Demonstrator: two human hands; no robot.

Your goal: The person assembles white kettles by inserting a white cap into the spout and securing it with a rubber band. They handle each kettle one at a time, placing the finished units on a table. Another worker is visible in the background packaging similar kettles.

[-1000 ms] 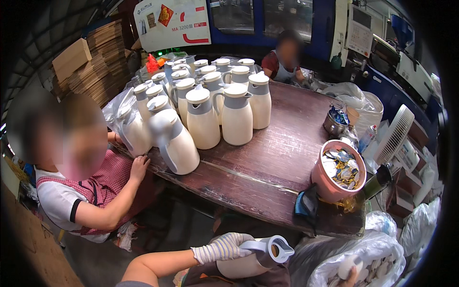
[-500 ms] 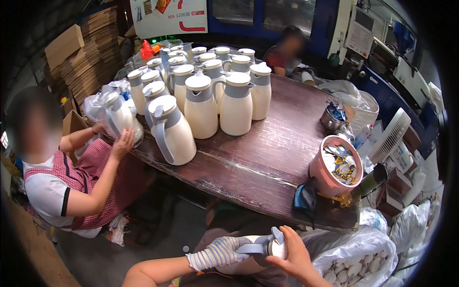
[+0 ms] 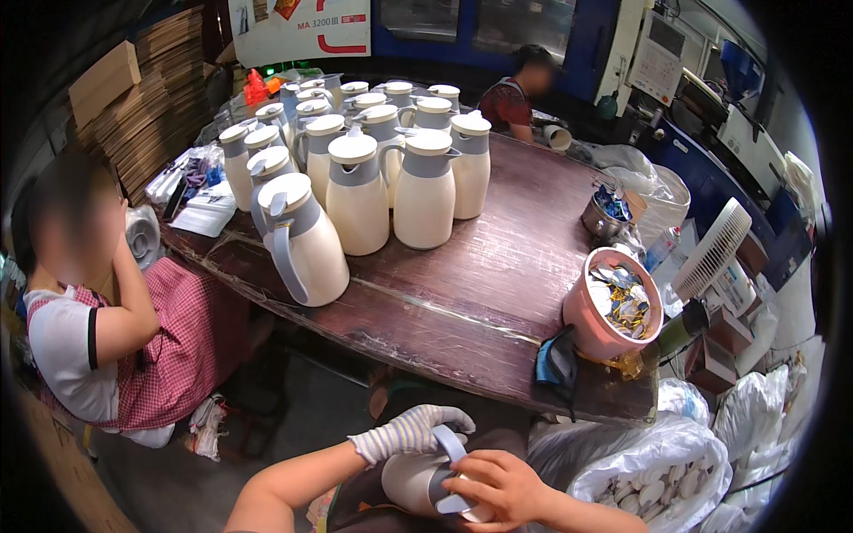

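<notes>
A cream thermos jug (image 3: 410, 482) with a grey collar and handle lies tilted over my lap at the lower middle. My left hand (image 3: 410, 433), in a striped knit glove, is against its far side, with fingers curved past the handle; they are partly hidden there. My bare right hand (image 3: 502, 489) is closed over the jug's lid end, its fingers bent around the collar and lid, covering most of the white lid.
Several similar jugs (image 3: 425, 200) stand on the dark table (image 3: 524, 258). A pink bucket (image 3: 577, 306) of small parts sits near its right corner beside a blue-black pouch (image 3: 555, 360). A bag-lined container (image 3: 582, 484) of white pieces is at my right. Two people sit at the left and far side.
The jug in my hands has turned, and my left hand has moved up. The person at the left has taken a bagged jug off the table edge and raised a hand to the head.
</notes>
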